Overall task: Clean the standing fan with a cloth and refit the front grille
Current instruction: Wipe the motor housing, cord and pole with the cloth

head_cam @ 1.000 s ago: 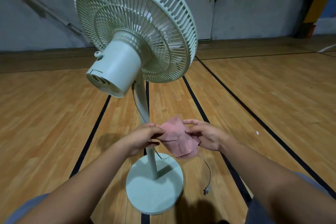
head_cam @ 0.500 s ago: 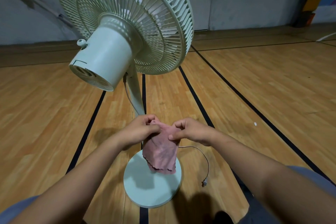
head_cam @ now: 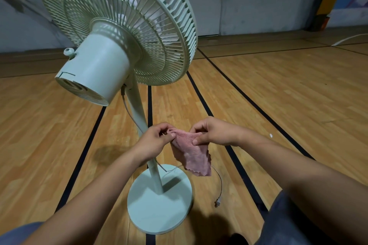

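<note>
The fan grille (head_cam: 119, 26) runs off the top edge; the front grille is probably hidden behind it.

Both hands hold a pink cloth (head_cam: 192, 153) by its top edge, the left hand (head_cam: 154, 142) pinching one corner and the right hand (head_cam: 214, 132) the other, so it hangs down. Behind them a pale green standing fan (head_cam: 111, 45) stands on its round base (head_cam: 159, 201) on the wooden floor (head_cam: 278, 95), its plug (head_cam: 217, 203) lying just beside the base.

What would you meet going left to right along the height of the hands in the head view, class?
Left hand → pink cloth → right hand → small white speck on the floor.
</note>
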A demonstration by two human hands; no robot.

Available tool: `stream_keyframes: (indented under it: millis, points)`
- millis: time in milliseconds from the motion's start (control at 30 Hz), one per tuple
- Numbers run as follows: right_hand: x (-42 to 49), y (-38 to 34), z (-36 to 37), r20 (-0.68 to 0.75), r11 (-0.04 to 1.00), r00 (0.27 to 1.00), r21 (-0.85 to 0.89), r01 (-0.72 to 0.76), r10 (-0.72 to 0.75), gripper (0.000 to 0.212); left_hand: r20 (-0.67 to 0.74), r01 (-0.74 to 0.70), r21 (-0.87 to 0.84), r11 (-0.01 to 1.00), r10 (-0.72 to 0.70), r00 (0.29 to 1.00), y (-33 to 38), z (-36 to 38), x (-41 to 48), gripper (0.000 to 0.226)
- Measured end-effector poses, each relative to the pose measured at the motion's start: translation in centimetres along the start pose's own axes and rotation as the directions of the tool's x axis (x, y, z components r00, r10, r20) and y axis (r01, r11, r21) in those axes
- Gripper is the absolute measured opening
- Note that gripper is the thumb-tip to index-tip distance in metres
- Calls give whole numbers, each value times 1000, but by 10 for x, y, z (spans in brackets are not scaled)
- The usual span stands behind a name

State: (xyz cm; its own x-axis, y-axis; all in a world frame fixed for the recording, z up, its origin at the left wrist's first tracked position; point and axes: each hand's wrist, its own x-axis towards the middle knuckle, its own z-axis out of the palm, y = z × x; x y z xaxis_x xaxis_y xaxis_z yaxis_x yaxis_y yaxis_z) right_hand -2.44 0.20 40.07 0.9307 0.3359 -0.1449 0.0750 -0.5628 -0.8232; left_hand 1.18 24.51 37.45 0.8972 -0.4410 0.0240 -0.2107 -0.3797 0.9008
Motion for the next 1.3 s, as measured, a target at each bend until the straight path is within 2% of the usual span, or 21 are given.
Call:
stream_keyframes:
  millis: [200,300,433,533,600,667,767,833,933,1000,1100,1300]
  points:
    - [-9,-7,-1,-27,955,997,-289,66,-77,12,-41,18,-110,994,-23,999,3,26,7,11]
    - [-11,-7,2,-48,942,991,-320,103,-124,20,-55,30,-172,985,-40,998,3,36,8,8]
    - [-10,-9,5,-78,912,978,-380,152,-195,21,52,162,-333,929,-153,987,7,41,9,6]
    - [-10,-10,9,-104,907,967,-382,176,-232,20,145,268,-432,861,-228,963,10,37,9,15]
    - [-11,-10,11,-146,941,962,-287,180,-229,22,178,306,-461,833,-251,952,10,34,8,23]
    - [-11,-11,11,-182,959,958,-217,182,-223,27,184,324,-483,814,-267,946,10,35,8,21]
    - [-12,-12,9,-216,942,946,-286,176,-242,31,178,328,-488,809,-276,945,12,35,9,15]
    - [-12,-12,6,-221,937,945,-305,168,-241,33,228,341,-487,804,-259,938,15,35,10,9]
    - [-13,-10,-2,-235,923,941,-355,150,-244,28,271,328,-493,806,-216,938,18,36,11,23]
    - [-13,-7,-9,-247,912,944,-396,107,-218,28,269,301,-470,830,-190,944,20,37,11,25]
    - [-16,-2,-17,-253,914,951,-402,61,-175,31,314,341,-502,795,-200,928,18,40,15,34]
    - [-26,12,-34,-209,910,968,-412,43,-140,32,398,401,-529,748,-200,896,17,50,22,32]
